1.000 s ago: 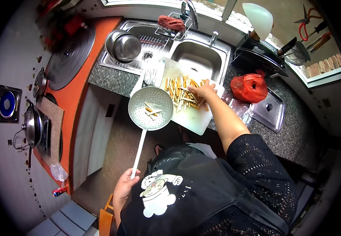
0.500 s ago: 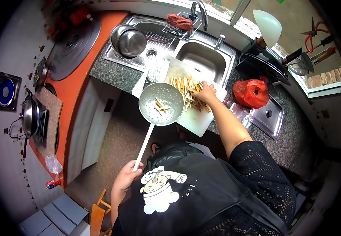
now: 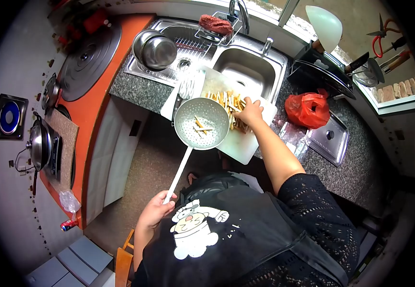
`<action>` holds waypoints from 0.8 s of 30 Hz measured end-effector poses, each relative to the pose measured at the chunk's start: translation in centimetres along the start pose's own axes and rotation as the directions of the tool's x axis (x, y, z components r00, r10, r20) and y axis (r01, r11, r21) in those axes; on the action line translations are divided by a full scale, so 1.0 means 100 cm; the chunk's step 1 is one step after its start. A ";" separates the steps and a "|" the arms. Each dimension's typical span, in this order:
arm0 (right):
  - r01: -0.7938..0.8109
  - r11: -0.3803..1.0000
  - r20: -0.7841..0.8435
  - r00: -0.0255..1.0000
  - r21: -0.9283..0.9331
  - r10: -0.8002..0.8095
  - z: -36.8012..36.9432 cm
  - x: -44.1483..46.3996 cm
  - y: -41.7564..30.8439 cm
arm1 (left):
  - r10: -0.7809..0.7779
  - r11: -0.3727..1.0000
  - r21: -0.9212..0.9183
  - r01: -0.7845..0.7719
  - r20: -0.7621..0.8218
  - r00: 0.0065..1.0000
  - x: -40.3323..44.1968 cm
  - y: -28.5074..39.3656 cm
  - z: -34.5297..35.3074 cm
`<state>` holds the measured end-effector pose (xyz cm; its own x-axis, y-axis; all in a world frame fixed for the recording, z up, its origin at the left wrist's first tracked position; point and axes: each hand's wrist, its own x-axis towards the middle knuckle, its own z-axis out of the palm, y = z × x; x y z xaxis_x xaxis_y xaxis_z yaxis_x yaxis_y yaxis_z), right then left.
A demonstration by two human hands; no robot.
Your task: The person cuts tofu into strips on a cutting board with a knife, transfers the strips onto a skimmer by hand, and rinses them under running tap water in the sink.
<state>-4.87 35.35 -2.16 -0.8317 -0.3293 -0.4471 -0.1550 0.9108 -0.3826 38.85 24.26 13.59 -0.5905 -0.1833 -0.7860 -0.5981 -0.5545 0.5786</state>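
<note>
My left hand (image 3: 158, 209) is closed round the long pale handle of a perforated strainer ladle (image 3: 188, 131). A few cut strips (image 3: 201, 127) with brown skin and pale insides lie in its bowl. The bowl is held level at the near left edge of a white cutting board (image 3: 238, 148), overlapping it. A heap of the same strips (image 3: 224, 103) covers the middle of the board. On the right side of this heap, my right hand (image 3: 251, 113) has its fingers curled over some strips; the fingertips are partly hidden among them.
Behind the board is a sink (image 3: 245, 71) with a faucet. Metal bowls (image 3: 160, 52) stand on the drainboard. To the right are a red plastic bag (image 3: 308, 110) and a metal lid (image 3: 329, 138). A knife (image 3: 176, 105) lies left of the board. An orange counter (image 3: 85, 124) runs along the left.
The strainer ladle has shifted slightly to the right, nearer the heap. My right hand stays at the strips with its fingers more bunched over them.
</note>
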 end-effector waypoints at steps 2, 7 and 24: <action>-0.021 0.999 0.007 1.000 0.027 0.021 0.002 0.006 0.003 | 0.000 1.000 0.000 0.000 -0.006 1.000 0.000 -0.001 0.000; -0.076 0.997 -0.018 0.997 -0.019 0.075 0.002 -0.008 -0.009 | -0.005 1.000 -0.019 0.005 0.008 1.000 0.003 -0.003 -0.005; 0.221 0.889 -0.146 0.973 0.402 -0.176 -0.004 0.019 0.067 | 0.009 1.000 -0.021 -0.009 0.001 1.000 0.004 -0.001 -0.006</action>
<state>-7.66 40.92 -5.22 -0.8603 -0.4446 -0.2495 -0.1075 0.6366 -0.7637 38.99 23.78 13.09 -0.5959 -0.1877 -0.7808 -0.5812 -0.5702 0.5806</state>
